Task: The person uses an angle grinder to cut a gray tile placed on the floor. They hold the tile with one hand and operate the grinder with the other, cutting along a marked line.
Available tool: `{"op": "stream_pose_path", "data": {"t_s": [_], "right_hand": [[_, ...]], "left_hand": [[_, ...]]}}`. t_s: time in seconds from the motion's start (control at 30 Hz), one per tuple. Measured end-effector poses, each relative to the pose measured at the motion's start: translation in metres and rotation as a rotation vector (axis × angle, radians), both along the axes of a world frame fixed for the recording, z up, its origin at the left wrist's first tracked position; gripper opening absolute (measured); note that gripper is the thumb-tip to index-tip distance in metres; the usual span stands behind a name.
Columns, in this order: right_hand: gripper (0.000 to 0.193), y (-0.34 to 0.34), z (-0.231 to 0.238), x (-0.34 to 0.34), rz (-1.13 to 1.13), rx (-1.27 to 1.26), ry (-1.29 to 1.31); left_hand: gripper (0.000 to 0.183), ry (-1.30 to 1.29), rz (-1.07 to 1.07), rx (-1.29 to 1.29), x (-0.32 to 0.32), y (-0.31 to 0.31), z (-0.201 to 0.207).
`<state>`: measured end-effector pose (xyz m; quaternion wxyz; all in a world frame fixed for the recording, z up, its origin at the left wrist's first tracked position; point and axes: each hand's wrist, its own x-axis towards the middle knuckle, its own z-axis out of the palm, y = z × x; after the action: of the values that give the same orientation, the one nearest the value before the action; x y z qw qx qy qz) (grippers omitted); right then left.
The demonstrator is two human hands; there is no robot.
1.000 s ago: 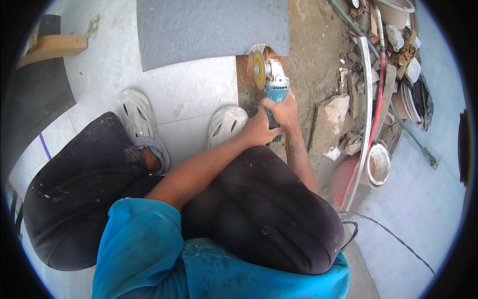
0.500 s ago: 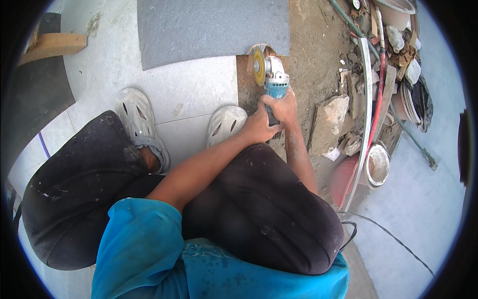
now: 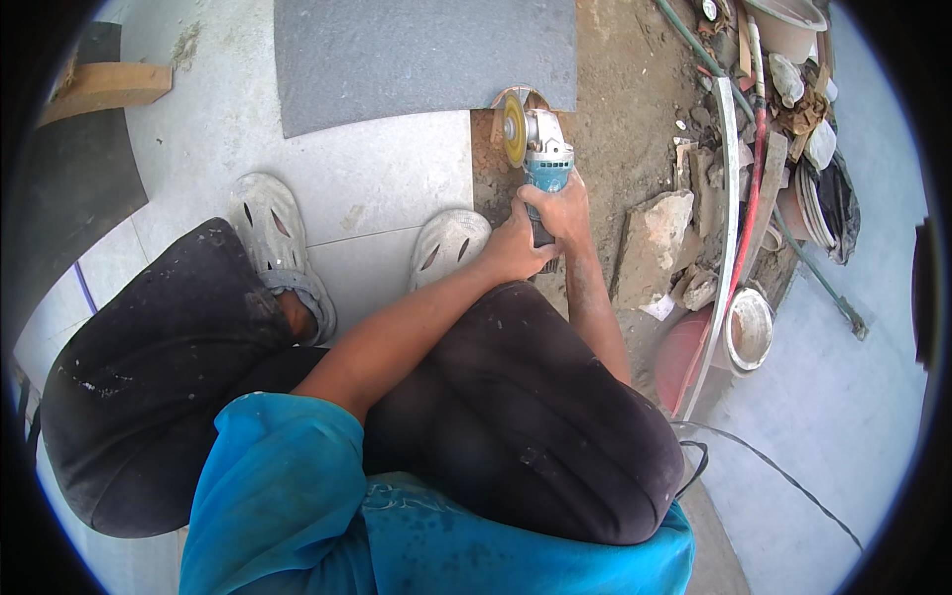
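Both my hands are wrapped round the body of a teal angle grinder (image 3: 548,171). My left hand (image 3: 514,246) grips its rear part, and my right hand (image 3: 563,210) closes round it just behind the metal head. The grinder's yellow disc (image 3: 515,129) stands on edge at a curved notch in the near right corner of a dark grey tile (image 3: 416,59). Whether the disc touches the tile I cannot tell. Pale tile (image 3: 387,169) lies along the dark tile's near edge.
Right of the tile lies bare soil (image 3: 625,59) with broken slabs (image 3: 654,243). Beyond it run a long metal strip (image 3: 732,178), a red pole (image 3: 759,188) and a green hose (image 3: 823,283). Buckets (image 3: 749,332) stand at the right. A wooden piece (image 3: 114,85) is at far left.
Almost nothing differs. The grinder and both hands appear shifted very slightly left, along with a small shift of the whole view; the grip is the same.
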<state>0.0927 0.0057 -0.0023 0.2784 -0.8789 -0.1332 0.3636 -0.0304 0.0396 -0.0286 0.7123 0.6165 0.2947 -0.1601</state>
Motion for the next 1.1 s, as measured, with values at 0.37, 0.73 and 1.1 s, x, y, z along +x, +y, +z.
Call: {"op": "stream_pose_path", "data": {"t_s": [0.37, 0.73, 1.1], "right_hand": [[0.048, -0.001, -0.007, 0.001, 0.021, 0.000, -0.038], [0.056, -0.003, -0.001, -0.001, 0.001, 0.002, 0.023], [0.056, -0.012, 0.003, -0.008, 0.007, 0.003, 0.041]], "left_hand": [[0.106, 0.020, 0.026, 0.015, 0.002, -0.003, -0.002], [0.110, -0.027, 0.007, -0.005, -0.004, -0.003, -0.001], [0.107, -0.040, -0.028, 0.042, -0.012, -0.006, 0.008]]}}
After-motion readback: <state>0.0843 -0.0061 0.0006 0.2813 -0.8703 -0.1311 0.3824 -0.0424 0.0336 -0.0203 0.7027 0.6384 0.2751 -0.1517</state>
